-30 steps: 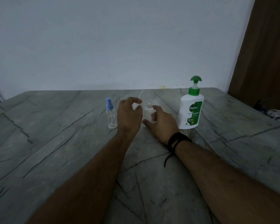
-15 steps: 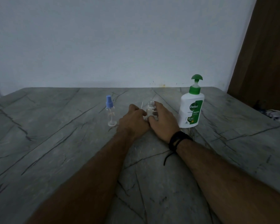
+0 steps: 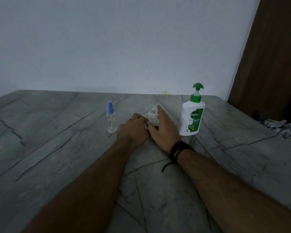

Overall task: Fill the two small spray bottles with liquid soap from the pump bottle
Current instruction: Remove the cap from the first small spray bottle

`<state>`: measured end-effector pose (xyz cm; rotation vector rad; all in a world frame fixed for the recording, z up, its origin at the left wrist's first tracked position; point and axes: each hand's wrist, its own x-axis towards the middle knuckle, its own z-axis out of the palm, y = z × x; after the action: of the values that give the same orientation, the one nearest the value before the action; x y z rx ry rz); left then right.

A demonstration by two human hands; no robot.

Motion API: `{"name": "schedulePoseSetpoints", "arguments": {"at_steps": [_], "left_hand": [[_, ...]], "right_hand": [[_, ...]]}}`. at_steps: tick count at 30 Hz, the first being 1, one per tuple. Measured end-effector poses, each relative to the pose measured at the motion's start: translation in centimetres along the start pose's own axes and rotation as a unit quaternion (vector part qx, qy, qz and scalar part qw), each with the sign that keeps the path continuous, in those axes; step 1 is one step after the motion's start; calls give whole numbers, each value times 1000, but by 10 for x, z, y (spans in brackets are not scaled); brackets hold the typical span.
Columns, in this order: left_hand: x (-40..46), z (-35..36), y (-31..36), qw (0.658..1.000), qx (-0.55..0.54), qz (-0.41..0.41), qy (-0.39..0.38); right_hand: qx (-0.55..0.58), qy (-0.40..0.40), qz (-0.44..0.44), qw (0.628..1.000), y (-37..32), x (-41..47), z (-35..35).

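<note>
Two bare forearms reach from the near edge toward the middle of a grey veined stone table (image 3: 57, 165), the hands meeting around a small clear spray bottle (image 3: 152, 117) that stands upright with its neck uncapped. The right hand (image 3: 163, 130) lies palm-down against the bottle's right side, thumb pressed to the lower part of the bottle, while the index finger rises straight up past the open neck; whether the remaining fingers wrap behind the bottle cannot be told. A black band with a loose cord (image 3: 178, 151) circles the right wrist. The left hand (image 3: 134, 127) sits knuckles-up just left of the bottle, its fingers curled down toward the table, touching the right thumb; something pale shows at its fingertips, but what it is, and whether the hand grips it, cannot be made out. Both forearms run diagonally inward, converging at the bottle.

To the left of the hands, a little apart, a second small clear spray bottle (image 3: 111, 117) stands upright with its blue spray cap on. To the right of the right hand, close by, stands the white pump bottle (image 3: 192, 113) with a green pump head and a green label reading Dettol. A pale wall (image 3: 124, 44) rises at the table's far edge, a brown wooden panel (image 3: 272, 56) fills the upper right, and crumpled cloth (image 3: 282, 127) lies at the far right edge.
</note>
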<state>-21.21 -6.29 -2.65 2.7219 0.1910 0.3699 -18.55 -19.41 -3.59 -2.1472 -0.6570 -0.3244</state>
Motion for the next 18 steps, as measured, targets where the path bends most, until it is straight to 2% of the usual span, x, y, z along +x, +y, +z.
{"name": "schedulePoseSetpoints", "arguments": {"at_steps": [4,8,12,15,18], "left_hand": [[-6,-6,4,1000,-5,-7,-2],[-5,-4,4,1000,4,-9,7],[-3,0,3,1000,-4,-18,18],[-1,1,2,1000,-7,-20,14],[0,1,0,1000,-12,-13,13]], "right_hand": [[-24,35,-38,998,-8,-15,-8],[-18,54,-116,992,-24,-33,-35],[-47,135,-163,976,-27,-35,-80],[-82,210,-158,961,-16,-23,-108],[-68,224,-101,967,1,-11,-123]]}}
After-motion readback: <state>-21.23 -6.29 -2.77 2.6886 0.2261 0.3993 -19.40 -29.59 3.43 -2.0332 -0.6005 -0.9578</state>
